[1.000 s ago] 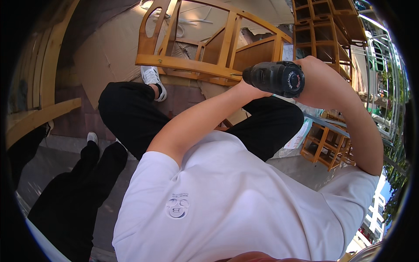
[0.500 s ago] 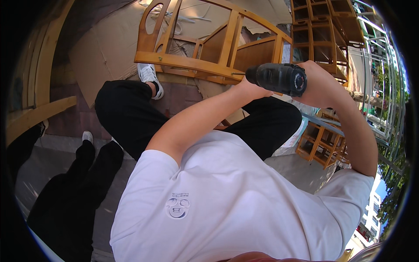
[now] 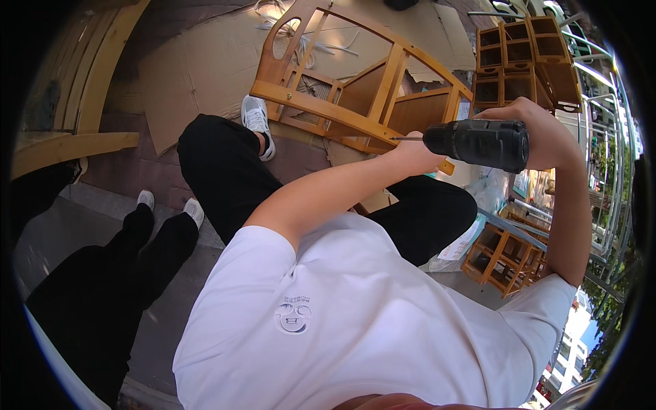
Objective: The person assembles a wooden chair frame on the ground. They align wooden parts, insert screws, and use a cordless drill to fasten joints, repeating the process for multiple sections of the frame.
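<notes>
Black drill (image 3: 478, 143) at 2 o'clock, right hand (image 3: 540, 130) wrapped tight around its rear, bit tip against the wooden frame (image 3: 355, 102) lying on cardboard (image 3: 198, 68). Left hand (image 3: 410, 160) sits just under the chuck; can't tell whether it grips anything.

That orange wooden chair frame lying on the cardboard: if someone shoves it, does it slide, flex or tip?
The orange wooden chair frame looks stiff: solid rails joined at corners, so it would probably move as one piece. Being open slats, it is likely light for its bulk. Lying on its side on the flat brown cardboard, it would probably slide rather than roll, though it may rock on the curved back.
</notes>
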The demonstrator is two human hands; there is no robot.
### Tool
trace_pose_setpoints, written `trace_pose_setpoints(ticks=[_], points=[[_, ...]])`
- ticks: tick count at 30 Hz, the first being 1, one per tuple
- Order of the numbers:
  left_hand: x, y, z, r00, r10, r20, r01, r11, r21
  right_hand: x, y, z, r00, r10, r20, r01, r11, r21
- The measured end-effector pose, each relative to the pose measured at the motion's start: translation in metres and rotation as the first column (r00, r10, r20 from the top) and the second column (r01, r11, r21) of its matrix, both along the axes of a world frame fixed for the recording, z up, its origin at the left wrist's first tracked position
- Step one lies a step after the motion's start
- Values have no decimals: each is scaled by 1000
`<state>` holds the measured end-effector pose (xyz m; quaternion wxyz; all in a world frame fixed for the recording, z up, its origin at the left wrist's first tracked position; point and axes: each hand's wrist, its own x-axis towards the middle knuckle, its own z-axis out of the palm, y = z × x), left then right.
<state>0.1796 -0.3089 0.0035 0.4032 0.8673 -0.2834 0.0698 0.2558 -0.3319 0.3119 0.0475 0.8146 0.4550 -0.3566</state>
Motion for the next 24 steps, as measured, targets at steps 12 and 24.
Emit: trace_pose_setpoints(ticks=[12, 24], points=[[-131, 173, 38, 797, 555, 239, -487, 824, -289, -27, 106, -48, 901, -410, -146, 425, 901, 93], [-113, 256, -1, 522, 852, -33, -832, 500, -242, -35, 138, -50, 933, -333, -139, 337, 941, 8]])
